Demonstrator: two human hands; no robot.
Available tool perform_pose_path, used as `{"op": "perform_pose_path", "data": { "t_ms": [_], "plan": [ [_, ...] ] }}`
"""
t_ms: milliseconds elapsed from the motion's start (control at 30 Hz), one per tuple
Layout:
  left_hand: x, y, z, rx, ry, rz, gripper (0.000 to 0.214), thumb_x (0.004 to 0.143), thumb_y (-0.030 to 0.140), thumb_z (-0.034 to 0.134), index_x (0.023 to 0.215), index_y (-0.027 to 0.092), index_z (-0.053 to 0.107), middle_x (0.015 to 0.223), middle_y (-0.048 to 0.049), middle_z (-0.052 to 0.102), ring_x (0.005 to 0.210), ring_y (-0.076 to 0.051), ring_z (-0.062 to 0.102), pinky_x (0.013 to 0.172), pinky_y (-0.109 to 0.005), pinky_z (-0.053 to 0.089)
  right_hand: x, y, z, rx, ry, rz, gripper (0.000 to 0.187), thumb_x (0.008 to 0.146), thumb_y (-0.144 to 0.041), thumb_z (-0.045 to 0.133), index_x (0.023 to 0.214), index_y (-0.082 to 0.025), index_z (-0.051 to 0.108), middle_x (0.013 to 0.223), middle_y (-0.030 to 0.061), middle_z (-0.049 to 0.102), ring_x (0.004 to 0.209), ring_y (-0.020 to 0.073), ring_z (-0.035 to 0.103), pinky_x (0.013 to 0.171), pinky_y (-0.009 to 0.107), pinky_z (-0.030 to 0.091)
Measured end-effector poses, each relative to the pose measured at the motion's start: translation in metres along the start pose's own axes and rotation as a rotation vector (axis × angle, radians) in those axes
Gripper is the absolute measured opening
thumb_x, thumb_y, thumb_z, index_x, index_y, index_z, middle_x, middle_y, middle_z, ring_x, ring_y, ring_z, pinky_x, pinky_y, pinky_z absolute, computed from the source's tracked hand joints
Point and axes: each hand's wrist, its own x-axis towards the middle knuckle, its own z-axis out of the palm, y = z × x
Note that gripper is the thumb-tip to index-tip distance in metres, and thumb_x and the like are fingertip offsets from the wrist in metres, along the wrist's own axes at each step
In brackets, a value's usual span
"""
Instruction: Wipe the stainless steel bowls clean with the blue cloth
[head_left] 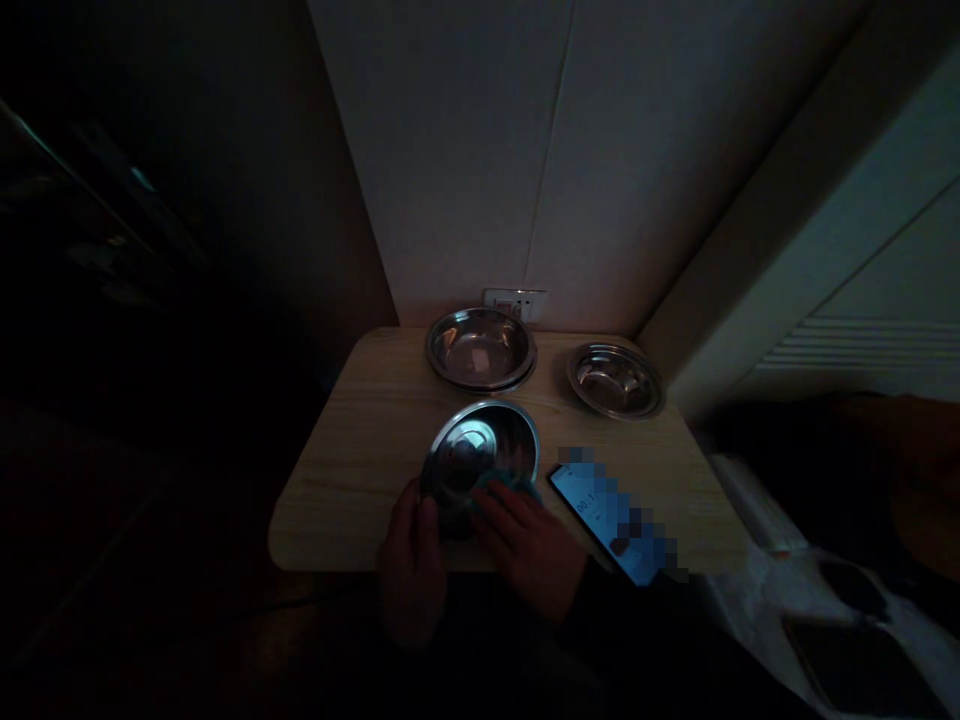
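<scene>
A shiny metal bowl [480,440] is tilted towards me near the front edge of the small wooden table [352,450]. My left hand [412,565] grips its left rim, thumb and fingers closed on the metal. Inside the near right part of the bowl, my right hand [529,550] presses a bluish-green cloth [491,480] against the wall. The fingers lie over the cloth, so much of it is hidden. Dim light leaves the bowl's lower edge hard to make out.
Behind stand stacked metal bowls [480,350], with more stacked metal bowls [615,380] at the back right. A lit phone [611,520] lies right of my right hand. On the wall [465,150] behind the table is a socket plate [516,303].
</scene>
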Motion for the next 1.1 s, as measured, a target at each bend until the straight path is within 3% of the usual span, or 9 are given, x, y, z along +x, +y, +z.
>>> {"op": "perform_pose_path", "data": {
  "t_ms": [133,300,400,600,833,967,1100],
  "plan": [
    [0.004,0.001,0.001,0.005,0.029,-0.002,0.046,0.084,0.046,0.036,0.11,0.013,0.056,0.112,-0.0143,0.064,0.103,-0.022,0.06,0.087,-0.032,0.046,0.012,-0.013,0.013,0.075,0.044,0.045,0.029,0.091,-0.016,0.047,0.117,-0.012,0.057,0.123,0.0121,0.059,0.114,0.0246,0.052,0.087,0.037,0.051],
    [0.008,-0.003,-0.001,0.036,0.027,0.018,0.046,0.084,0.045,0.036,0.111,0.014,0.057,0.112,-0.0135,0.064,0.103,-0.023,0.06,0.087,-0.033,0.046,0.006,0.014,0.003,0.046,-0.077,-0.023,0.022,0.089,-0.016,0.051,0.108,-0.018,0.062,0.119,0.0076,0.062,0.111,0.0254,0.054,0.088,0.042,0.048],
    [0.004,-0.003,0.001,0.024,0.008,0.02,0.044,0.084,0.044,0.037,0.111,0.015,0.057,0.111,-0.0127,0.065,0.102,-0.022,0.061,0.085,-0.032,0.048,0.007,0.022,-0.003,0.065,-0.153,0.0,0.023,0.088,-0.014,0.052,0.108,-0.017,0.063,0.119,0.0096,0.061,0.114,0.0258,0.052,0.09,0.043,0.046],
    [0.001,-0.003,-0.001,0.019,0.021,-0.017,0.043,0.084,0.044,0.039,0.113,0.016,0.055,0.114,-0.0125,0.064,0.106,-0.024,0.059,0.089,-0.034,0.046,0.025,-0.006,0.007,0.363,-0.055,0.119,0.037,0.087,-0.014,0.049,0.123,-0.013,0.053,0.127,0.0109,0.056,0.119,0.0194,0.048,0.099,0.032,0.042],
    [0.004,-0.003,-0.003,-0.011,0.014,-0.019,0.043,0.084,0.045,0.04,0.112,0.017,0.058,0.114,-0.012,0.064,0.109,-0.024,0.058,0.091,-0.034,0.046,0.021,0.021,-0.003,0.096,-0.228,-0.008,0.02,0.085,-0.014,0.056,0.103,-0.016,0.065,0.115,0.0081,0.064,0.108,0.0243,0.055,0.087,0.038,0.05],
    [0.004,0.004,-0.001,-0.053,-0.019,-0.031,0.046,0.082,0.046,0.041,0.113,0.015,0.058,0.117,-0.0131,0.063,0.112,-0.025,0.056,0.093,-0.034,0.045,0.038,0.019,0.005,0.102,-0.097,-0.09,0.019,0.087,-0.015,0.053,0.102,-0.014,0.065,0.12,0.0071,0.061,0.112,0.0212,0.053,0.089,0.032,0.05],
    [0.004,0.005,-0.002,-0.057,-0.036,-0.073,0.046,0.084,0.044,0.04,0.117,0.015,0.056,0.123,-0.0129,0.059,0.116,-0.025,0.053,0.097,-0.035,0.041,0.067,0.02,0.015,0.109,0.012,-0.108,0.022,0.089,-0.016,0.05,0.106,-0.01,0.064,0.123,0.011,0.059,0.118,0.0242,0.049,0.094,0.035,0.047]
  ]
}}
